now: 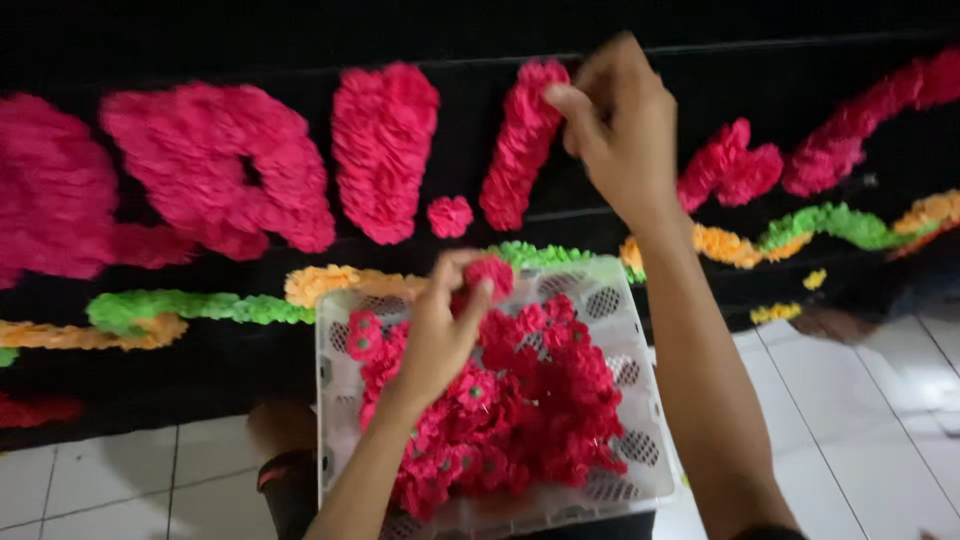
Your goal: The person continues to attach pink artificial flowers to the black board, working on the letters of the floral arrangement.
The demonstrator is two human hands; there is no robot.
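Pinching a small crimson crepe-paper rosette (489, 272) between thumb and fingers, the left hand (440, 335) lifts it just above a white perforated plastic basket (625, 330) heaped with similar flowers. The right hand (620, 125), fingers closed together, presses at the top of a slanted pink paper-flower stroke (520, 150) on a black board (700, 70); whether it grips a flower is blurred. White floor tiles (860, 400) lie open at right.
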